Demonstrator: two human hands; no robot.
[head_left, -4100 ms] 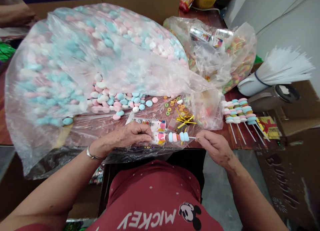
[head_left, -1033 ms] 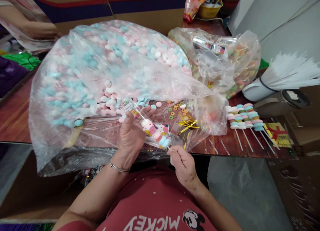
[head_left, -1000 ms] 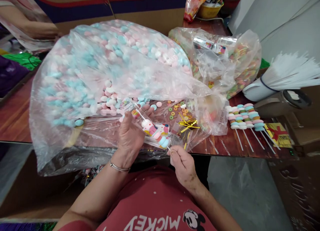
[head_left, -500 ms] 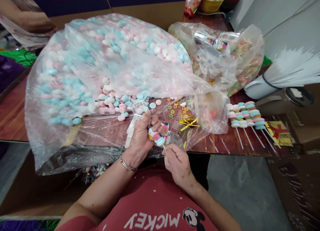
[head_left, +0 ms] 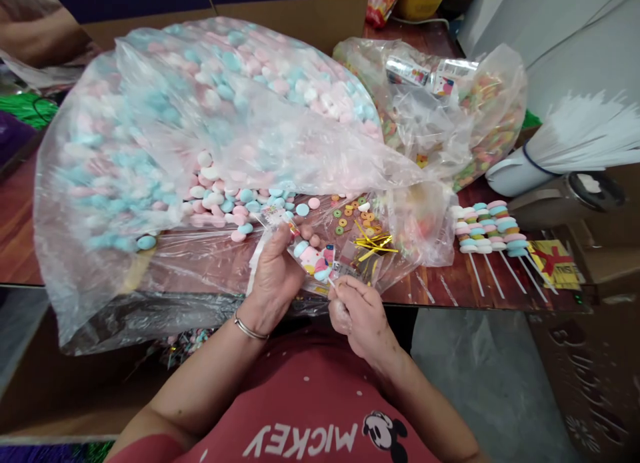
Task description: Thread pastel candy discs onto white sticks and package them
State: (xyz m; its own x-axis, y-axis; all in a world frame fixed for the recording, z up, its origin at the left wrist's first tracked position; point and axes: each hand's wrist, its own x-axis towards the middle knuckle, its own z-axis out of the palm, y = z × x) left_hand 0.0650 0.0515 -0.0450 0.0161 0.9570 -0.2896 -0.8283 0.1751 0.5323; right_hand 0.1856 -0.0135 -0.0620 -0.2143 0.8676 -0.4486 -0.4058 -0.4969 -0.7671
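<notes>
A candy skewer in a clear printed wrapper (head_left: pixel 315 259) slants between my two hands, its blue and pale pieces showing through. My left hand (head_left: pixel 275 273), with a bracelet at the wrist, is closed around the wrapper's upper end. Lower down, my right hand (head_left: pixel 357 309) pinches the white stick just below the wrapper. Gold twist ties (head_left: pixel 375 243) lie right of the skewer on flat plastic. Small ring candies (head_left: pixel 367 219) are scattered behind them. Pink, white and blue candies (head_left: pixel 235 206) spill from a big clear bag (head_left: pixel 150 116) beyond my left hand.
Several finished candy skewers (head_left: pixel 490 229) lie in a row at right, by a yellow card (head_left: pixel 555 264). A white jug (head_left: pixel 515 171) holds white sticks. Behind is a bag of ring candies (head_left: pixel 495 109). A cardboard box (head_left: pixel 90 409) stands below the table edge. Another person's arm (head_left: pixel 40 29) shows upper left.
My left fingers have loosened and shifted up the wrapper, exposing more of the skewer. My right hand has moved slightly right and still pinches the stick. The whole view has shifted a little.
</notes>
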